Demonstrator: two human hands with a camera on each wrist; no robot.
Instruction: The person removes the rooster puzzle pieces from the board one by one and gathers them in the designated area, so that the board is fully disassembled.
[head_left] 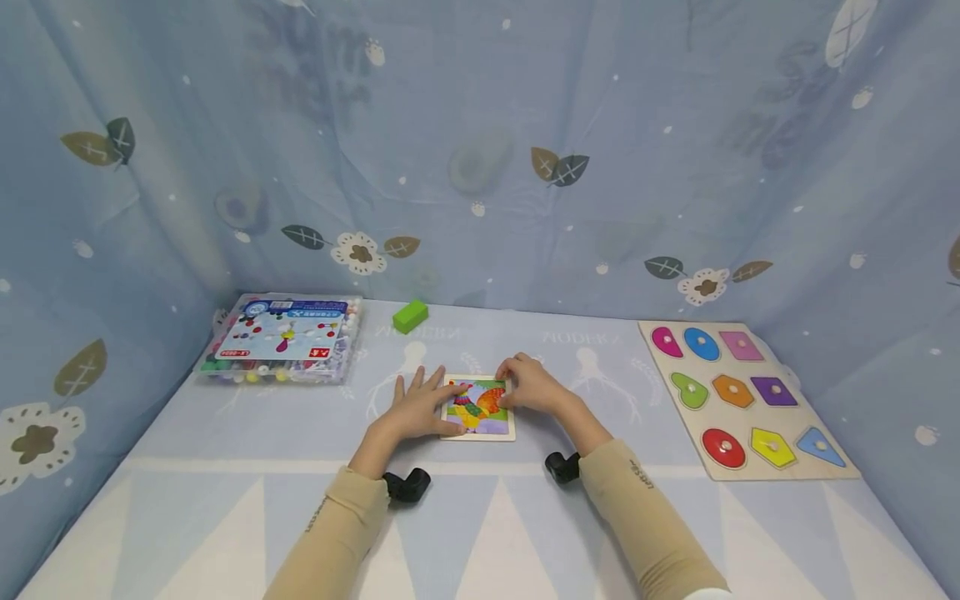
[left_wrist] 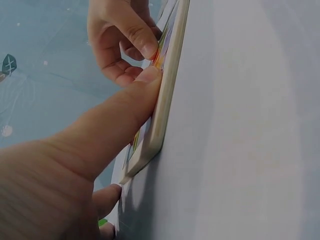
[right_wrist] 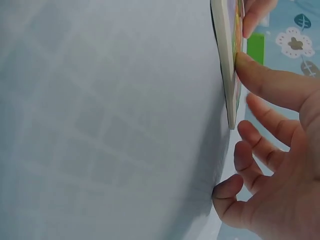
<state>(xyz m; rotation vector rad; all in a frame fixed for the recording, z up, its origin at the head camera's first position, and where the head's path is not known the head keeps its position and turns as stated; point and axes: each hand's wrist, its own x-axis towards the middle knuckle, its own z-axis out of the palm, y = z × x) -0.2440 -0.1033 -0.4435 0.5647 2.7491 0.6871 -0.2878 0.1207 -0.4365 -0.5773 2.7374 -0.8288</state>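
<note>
A small wooden picture puzzle [head_left: 477,427] with a colourful rooster lies flat on the table in the head view, between the two hands. My left hand [head_left: 414,410] spreads its fingers over its left side. In the left wrist view, the thumb [left_wrist: 117,122] presses on the picture near the pale rim. My right hand [head_left: 534,385] bends over the right edge. Its thumb [right_wrist: 272,85] touches the picture face in the right wrist view, while the other fingers curve loosely beside the board, apart from the thumb. No loose piece shows in either hand.
A clear plastic box [head_left: 281,337] of colourful beads or parts stands at the back left. Beside it lies a green block [head_left: 410,317]. On the right is a wooden shape board [head_left: 738,408] with knobbed pieces. A patterned blue curtain [head_left: 480,150] hangs behind the table.
</note>
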